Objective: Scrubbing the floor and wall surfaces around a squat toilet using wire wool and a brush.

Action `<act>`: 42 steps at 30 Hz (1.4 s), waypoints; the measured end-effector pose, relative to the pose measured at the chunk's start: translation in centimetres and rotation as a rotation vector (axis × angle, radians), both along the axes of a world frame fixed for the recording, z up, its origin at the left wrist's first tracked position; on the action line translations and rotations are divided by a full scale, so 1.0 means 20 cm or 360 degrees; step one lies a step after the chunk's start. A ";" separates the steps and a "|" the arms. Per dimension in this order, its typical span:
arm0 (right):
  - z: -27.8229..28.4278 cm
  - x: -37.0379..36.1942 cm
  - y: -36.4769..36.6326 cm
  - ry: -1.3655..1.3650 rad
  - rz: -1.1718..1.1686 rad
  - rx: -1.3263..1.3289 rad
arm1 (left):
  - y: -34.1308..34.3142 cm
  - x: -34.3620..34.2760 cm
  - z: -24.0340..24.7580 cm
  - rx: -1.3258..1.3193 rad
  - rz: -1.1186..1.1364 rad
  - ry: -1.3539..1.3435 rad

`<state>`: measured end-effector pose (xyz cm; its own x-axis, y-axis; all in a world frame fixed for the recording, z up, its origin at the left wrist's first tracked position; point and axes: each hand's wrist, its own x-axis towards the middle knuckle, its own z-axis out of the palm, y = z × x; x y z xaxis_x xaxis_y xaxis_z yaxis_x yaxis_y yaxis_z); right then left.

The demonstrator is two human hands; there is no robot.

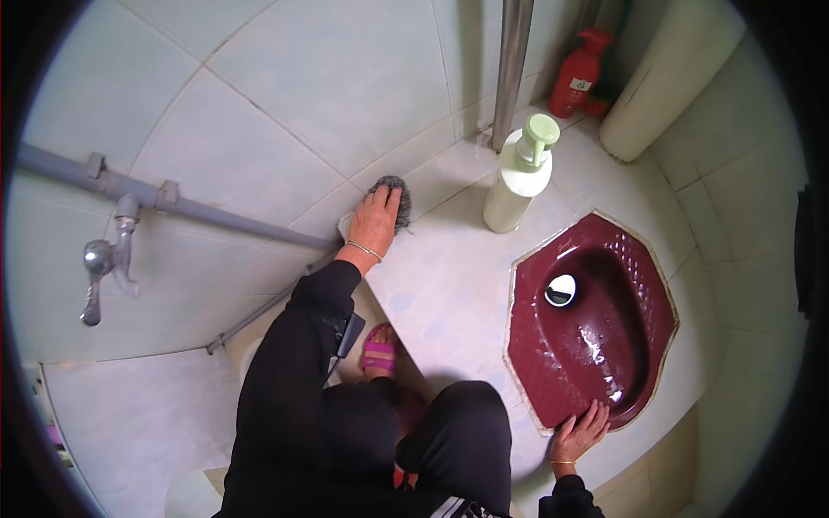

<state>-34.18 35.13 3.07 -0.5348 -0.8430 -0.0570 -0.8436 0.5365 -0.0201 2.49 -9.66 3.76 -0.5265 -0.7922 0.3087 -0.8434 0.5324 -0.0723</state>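
Observation:
My left hand (pixel 373 226) is closed over a dark grey scouring pad (pixel 399 204), pressed on the white tiled ledge (pixel 449 302) close to where it meets the wall. My right hand (pixel 580 436) lies flat with its fingers stretched out, resting on the near rim of a dark red squat toilet (pixel 540 363). Water glistens in the toilet's basin, and a round pale opening with a dark patch shows at its left. A white pump bottle (pixel 511 194) with a light green top stands upright on the ledge between the scouring pad and the toilet.
A metal pole (pixel 511 73) rises behind the pump bottle. In the far corner are a red pump bottle (pixel 576 78) and a thick cream pipe (pixel 669 82). A grey pipe (pixel 233 222) with a metal tap (pixel 104 259) runs along the left wall. My foot in a pink slipper (pixel 378 352) is below the ledge.

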 end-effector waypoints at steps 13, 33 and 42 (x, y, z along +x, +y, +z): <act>0.03 0.04 -0.03 -0.0013 -0.0034 0.0041 | -0.49 -0.75 0.05 0.0214 -0.0167 -0.0160; 0.03 0.03 -0.01 -0.0027 -0.0018 0.0030 | -0.44 -0.58 0.02 0.0198 -0.0288 0.0098; 0.05 0.00 -0.02 -0.0031 -0.0047 0.0029 | -0.30 -0.43 -0.10 0.0435 -0.0178 0.0103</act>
<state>-34.14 34.75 3.97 -0.5582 -0.8256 -0.0828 -0.8269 0.5617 -0.0265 -6.10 -15.72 1.73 -0.6010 -0.7890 0.1277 -0.7768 0.6143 0.1388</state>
